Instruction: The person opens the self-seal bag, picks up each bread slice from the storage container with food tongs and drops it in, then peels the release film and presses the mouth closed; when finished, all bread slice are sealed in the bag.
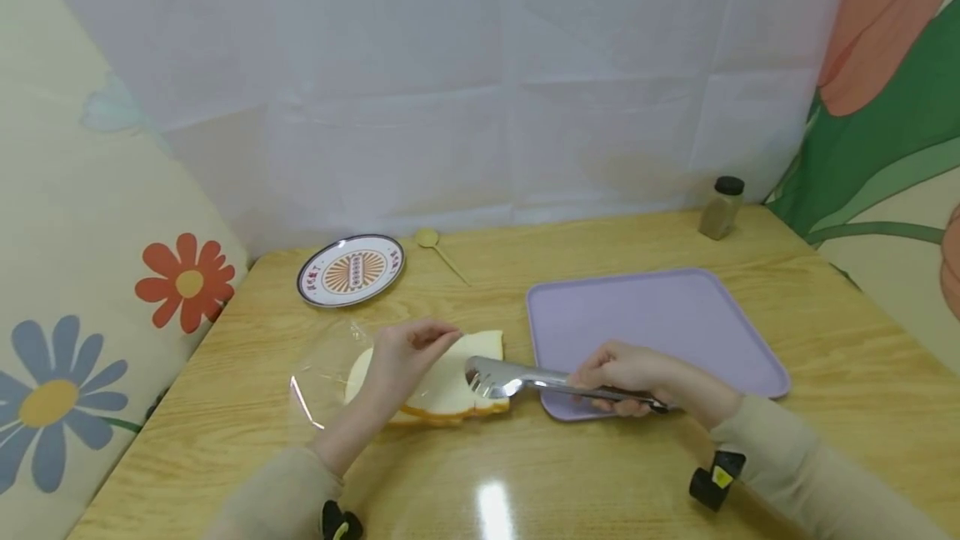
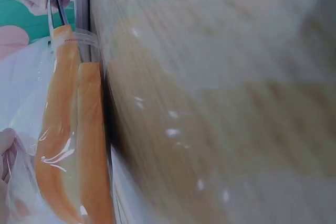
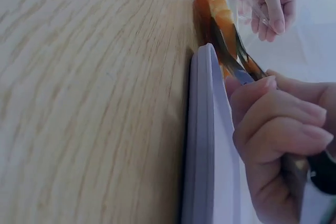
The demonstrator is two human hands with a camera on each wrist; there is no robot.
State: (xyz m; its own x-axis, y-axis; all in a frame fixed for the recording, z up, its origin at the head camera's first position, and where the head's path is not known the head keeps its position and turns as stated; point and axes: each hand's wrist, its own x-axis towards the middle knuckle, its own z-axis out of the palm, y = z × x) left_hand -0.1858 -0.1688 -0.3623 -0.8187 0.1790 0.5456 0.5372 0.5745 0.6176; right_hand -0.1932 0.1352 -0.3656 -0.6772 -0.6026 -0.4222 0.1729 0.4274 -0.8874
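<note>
Sliced bread [image 1: 442,386] lies on the table in a clear plastic bag [image 1: 318,373]. My left hand [image 1: 397,365] pinches the bag film above the bread between thumb and fingers. In my right hand [image 1: 626,372] is a pair of metal tongs [image 1: 536,377], gripped by the handles and pointing left. At the bag's mouth, the tongs' tips reach the near end of the upper slice [image 2: 59,85], one arm on each side of it in the left wrist view. A second slice [image 2: 93,135] lies under it. How firmly the tips press cannot be told.
A purple tray [image 1: 731,332] lies right of the bread, partly under my right hand. Farther back are a patterned plate [image 1: 390,244], a gold spoon [image 1: 427,237] and a spice jar [image 1: 718,215] with a black lid. A white cloth [image 1: 450,90] hangs behind the table.
</note>
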